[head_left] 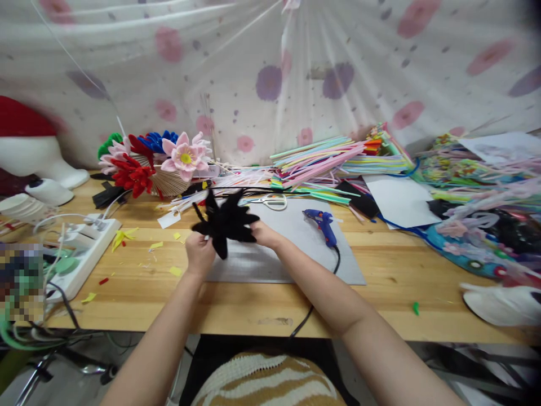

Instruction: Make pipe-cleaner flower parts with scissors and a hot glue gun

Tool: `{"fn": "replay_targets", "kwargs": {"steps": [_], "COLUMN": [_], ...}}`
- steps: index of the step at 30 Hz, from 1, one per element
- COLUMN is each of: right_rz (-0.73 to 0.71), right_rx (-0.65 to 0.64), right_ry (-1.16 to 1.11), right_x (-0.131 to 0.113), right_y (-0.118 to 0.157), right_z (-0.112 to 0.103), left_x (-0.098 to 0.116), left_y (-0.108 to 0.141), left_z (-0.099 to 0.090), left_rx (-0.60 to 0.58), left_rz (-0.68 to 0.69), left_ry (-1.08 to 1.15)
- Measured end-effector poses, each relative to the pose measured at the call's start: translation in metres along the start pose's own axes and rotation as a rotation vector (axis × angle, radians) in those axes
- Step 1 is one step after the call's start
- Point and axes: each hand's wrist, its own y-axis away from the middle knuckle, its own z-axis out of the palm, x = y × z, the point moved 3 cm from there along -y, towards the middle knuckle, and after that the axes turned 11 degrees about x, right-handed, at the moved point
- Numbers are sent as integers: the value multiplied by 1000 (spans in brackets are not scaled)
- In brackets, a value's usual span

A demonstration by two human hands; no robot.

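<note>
- Above the grey mat point(253, 265), holding up a black flower point(226, 223) with pointed, fuzzy petals, a little left of the middle of the table point(380, 316).
- With the left hand point(198, 254), gripping at the near left side of the flower, fingers curled in close; with the right hand point(265, 234), gripping at the right-hand petals, fingertips partly hidden, so impossible to tell just how tight.
- By the look of it, in the midst of handling or shaping the petals; judged from the soft material, calling for a light grip and an even hold from both sides, so as not to crush or bend any petal.
- Just behind the flower, close to scissors point(276, 202) with pale handles, possibly easy to knock.
- To the right on the mat, within reach of a blue glue gun point(323, 223), with its cord point(337, 259) passing beneath the right forearm and so liable to snag.
- Farther back, backed by finished-looking pink flowers point(183, 155) and red flowers point(133, 175), and by a heap of pastel fuzzy stems point(321, 163).
- At the left, flanked by a white power strip point(93, 254) and scattered yellow scraps point(175, 271).
</note>
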Motion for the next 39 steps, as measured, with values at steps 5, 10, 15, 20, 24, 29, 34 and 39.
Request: {"fn": "replay_targets", "kwargs": {"steps": [5, 10, 15, 20, 24, 29, 34, 39], "right_rz": [-16, 22, 64, -12, -36, -38, -31, -33], "right_rx": [-55, -41, 53, 34, 20, 18, 3, 3], "right_ry": [155, 220, 324, 389, 426, 432, 426, 444], "right_x": [15, 34, 45, 44, 43, 45, 43, 42], "right_y": [19, 40, 51, 54, 54, 54, 54, 54], "right_z": [-27, -52, -63, -60, -59, -59, -60, -60], "left_x": [-11, -35, -55, -57, -55, -71, -91, -95], "left_y": [-35, -50, -62, -78, -85, -79, -65, -68], "left_z": [-30, -33, -18, -8, -10, -6, 8, 9], "left_rx": [82, -68, -256, -313, -262, -160, -272, -399], "left_rz": [140, 313, 382, 402, 419, 385, 320, 225], "left_ry": [-198, -250, -303, -531, -669, -713, -814, -947]}}
